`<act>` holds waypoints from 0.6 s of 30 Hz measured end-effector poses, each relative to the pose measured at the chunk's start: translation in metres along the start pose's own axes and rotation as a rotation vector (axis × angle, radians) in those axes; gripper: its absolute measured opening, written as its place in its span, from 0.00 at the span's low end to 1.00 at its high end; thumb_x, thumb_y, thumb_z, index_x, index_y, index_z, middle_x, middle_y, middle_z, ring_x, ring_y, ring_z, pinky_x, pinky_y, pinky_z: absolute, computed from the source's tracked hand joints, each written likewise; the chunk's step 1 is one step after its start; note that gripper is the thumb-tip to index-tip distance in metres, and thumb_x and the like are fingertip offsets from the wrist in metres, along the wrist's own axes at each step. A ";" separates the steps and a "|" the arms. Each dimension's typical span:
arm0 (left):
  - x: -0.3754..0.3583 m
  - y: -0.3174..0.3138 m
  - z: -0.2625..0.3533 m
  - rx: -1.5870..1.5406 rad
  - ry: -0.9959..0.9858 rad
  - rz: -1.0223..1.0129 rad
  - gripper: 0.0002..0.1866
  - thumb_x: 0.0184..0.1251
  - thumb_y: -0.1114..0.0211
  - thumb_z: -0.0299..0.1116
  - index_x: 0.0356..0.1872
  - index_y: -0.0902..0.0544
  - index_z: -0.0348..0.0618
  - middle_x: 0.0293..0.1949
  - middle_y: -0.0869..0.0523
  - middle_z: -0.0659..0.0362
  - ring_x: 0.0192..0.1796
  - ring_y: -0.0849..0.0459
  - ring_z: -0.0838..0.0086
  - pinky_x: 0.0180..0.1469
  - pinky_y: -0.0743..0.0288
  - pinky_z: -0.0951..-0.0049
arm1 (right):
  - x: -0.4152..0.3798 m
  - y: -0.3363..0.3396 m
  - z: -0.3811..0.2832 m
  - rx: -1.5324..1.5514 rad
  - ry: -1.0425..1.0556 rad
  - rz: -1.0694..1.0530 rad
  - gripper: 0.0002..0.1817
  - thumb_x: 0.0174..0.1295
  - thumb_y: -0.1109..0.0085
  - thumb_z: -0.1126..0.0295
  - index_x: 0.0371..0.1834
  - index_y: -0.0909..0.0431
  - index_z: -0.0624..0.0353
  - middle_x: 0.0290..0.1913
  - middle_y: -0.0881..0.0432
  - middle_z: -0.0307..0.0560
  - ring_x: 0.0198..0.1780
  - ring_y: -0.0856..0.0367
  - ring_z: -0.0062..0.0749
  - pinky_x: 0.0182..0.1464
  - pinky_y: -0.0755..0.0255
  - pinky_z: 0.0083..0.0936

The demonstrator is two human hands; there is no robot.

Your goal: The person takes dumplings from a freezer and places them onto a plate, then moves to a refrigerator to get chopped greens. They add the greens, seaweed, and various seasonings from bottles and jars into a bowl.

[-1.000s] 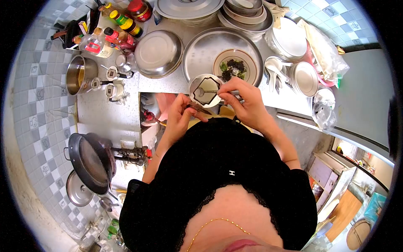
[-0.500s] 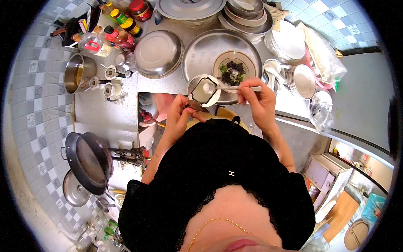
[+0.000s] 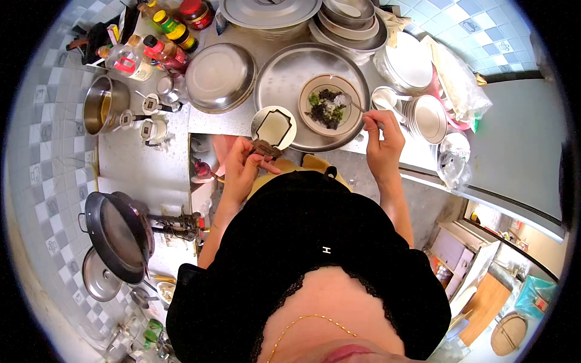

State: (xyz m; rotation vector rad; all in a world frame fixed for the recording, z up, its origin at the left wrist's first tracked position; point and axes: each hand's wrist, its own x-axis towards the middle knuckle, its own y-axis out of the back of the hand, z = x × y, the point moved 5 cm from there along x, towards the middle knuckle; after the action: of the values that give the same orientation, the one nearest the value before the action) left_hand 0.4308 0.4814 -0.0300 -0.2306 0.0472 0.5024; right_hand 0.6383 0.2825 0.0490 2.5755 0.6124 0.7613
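Steel spoon pinched in right hand, bowl tipped over ceramic dish of dark greens, apparently to drop seasoning; white condiment pot gripped by its handle in left hand, held beside large steel tray for reach.

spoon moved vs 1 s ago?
Yes. The spoon, held by the right hand, went from the small container in the left hand to over the bowl.

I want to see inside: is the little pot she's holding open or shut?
Open. The seasoning container in the left hand shows its pale inside, with no lid covering it. The right hand holds a spoon over the bowl.
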 end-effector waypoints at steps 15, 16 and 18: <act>-0.008 0.009 -0.004 -0.083 -0.006 0.012 0.10 0.74 0.52 0.27 0.50 0.31 0.33 0.42 0.20 0.50 0.36 0.14 0.63 0.38 0.15 0.65 | 0.012 -0.060 -0.068 0.439 -0.095 -0.430 0.06 0.66 0.44 0.77 0.44 0.24 0.64 0.36 0.23 0.46 0.33 0.23 0.25 0.36 0.28 0.20; -0.009 0.011 0.000 -0.078 -0.015 0.034 0.10 0.74 0.52 0.27 0.50 0.31 0.33 0.42 0.20 0.50 0.36 0.14 0.63 0.38 0.15 0.65 | 0.016 -0.076 -0.078 0.286 0.036 -0.528 0.08 0.64 0.43 0.77 0.46 0.24 0.64 0.36 0.23 0.48 0.33 0.22 0.27 0.38 0.27 0.22; -0.012 0.011 0.008 -0.200 0.001 0.092 0.06 0.74 0.48 0.28 0.40 0.35 0.39 0.37 0.21 0.56 0.31 0.13 0.64 0.38 0.17 0.71 | 0.019 -0.088 -0.099 0.201 0.090 -0.626 0.19 0.62 0.40 0.76 0.56 0.27 0.61 0.35 0.24 0.50 0.36 0.21 0.31 0.42 0.27 0.25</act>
State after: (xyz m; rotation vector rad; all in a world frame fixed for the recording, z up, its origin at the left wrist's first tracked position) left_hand 0.4153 0.4869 -0.0233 -0.4255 0.0081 0.5996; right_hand 0.5692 0.3887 0.0928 2.3002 1.4921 0.6167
